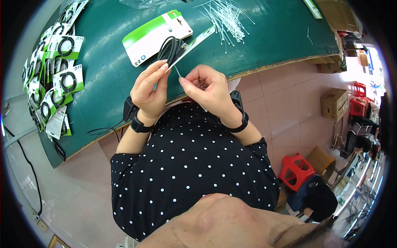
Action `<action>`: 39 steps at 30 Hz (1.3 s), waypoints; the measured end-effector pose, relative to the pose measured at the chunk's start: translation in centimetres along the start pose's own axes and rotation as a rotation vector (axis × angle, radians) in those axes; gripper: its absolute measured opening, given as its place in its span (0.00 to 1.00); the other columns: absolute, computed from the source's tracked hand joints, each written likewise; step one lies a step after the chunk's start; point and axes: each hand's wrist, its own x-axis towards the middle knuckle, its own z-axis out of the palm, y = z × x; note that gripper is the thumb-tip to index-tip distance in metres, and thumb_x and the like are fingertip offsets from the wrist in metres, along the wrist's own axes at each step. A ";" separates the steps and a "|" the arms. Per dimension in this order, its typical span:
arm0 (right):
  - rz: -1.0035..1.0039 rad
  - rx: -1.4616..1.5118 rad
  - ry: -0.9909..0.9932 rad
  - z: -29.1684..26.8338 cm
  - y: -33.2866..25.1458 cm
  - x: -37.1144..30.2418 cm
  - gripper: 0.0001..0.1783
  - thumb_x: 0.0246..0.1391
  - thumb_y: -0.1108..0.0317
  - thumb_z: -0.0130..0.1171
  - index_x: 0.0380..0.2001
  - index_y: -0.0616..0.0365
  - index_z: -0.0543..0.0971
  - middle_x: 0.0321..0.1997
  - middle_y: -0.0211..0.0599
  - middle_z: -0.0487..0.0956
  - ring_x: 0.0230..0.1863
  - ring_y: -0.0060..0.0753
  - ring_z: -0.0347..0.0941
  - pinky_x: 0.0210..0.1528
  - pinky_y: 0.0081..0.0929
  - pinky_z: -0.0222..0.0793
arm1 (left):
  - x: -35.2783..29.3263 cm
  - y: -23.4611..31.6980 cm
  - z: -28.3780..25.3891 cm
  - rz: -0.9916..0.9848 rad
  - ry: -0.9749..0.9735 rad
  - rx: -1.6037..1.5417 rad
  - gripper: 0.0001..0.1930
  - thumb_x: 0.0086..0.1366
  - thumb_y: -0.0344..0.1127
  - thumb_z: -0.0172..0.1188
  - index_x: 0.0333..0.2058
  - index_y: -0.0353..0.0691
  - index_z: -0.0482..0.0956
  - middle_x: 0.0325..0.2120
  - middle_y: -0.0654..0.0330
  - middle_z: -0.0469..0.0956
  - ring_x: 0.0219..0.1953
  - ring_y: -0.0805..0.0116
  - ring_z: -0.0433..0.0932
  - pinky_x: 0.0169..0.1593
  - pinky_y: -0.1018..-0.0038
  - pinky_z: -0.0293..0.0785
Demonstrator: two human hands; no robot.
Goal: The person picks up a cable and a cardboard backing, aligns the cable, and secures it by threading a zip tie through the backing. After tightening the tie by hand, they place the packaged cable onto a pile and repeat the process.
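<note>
My left hand (pixel 149 86) is closed on a backing card (pixel 200 39), seen nearly edge-on, with a coiled black cable (pixel 169 48) against its face. A metal plug end shows at the coil's right side. My right hand (pixel 210 90) pinches the end of a thin white cable tie (pixel 177 71) that reaches up to the card's lower side. How the tie passes through the card is hidden. Just beyond my left hand, a stack of white and green backing cards (pixel 153 36) lies on the green table (pixel 271 39).
A loose pile of white cable ties (pixel 228 20) lies beyond my right hand. Carded black cables (pixel 67 46) are heaped along the table's left end. Clear plastic film (pixel 142 3) sits at the far edge. Right of the table are a red stool (pixel 296 170) and a cardboard box (pixel 334 104).
</note>
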 end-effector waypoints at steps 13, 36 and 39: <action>0.010 0.066 -0.015 0.6 -0.1 0.7 0.07 0.50 0.74 0.60 0.24 0.63 0.72 0.19 0.24 0.73 0.19 0.09 0.65 0.20 0.11 0.61 | -0.5 -0.4 0.2 -0.258 0.054 -0.200 0.11 0.54 0.19 0.64 0.37 0.32 0.81 0.37 0.52 0.81 0.36 0.73 0.79 0.38 0.79 0.76; 0.017 0.059 -0.003 0.3 -0.1 0.4 0.07 0.49 0.75 0.60 0.22 0.62 0.72 0.19 0.24 0.73 0.19 0.09 0.66 0.20 0.11 0.61 | -0.7 0.1 0.3 0.010 -0.023 0.032 0.13 0.52 0.17 0.65 0.37 0.33 0.81 0.36 0.49 0.81 0.36 0.63 0.81 0.40 0.75 0.77; 0.035 0.049 -0.014 0.0 -0.1 0.1 0.06 0.49 0.75 0.60 0.24 0.63 0.73 0.20 0.25 0.73 0.20 0.09 0.66 0.21 0.11 0.62 | -0.5 0.2 0.4 0.114 -0.042 0.095 0.13 0.50 0.16 0.64 0.37 0.31 0.81 0.36 0.49 0.81 0.37 0.59 0.81 0.43 0.73 0.78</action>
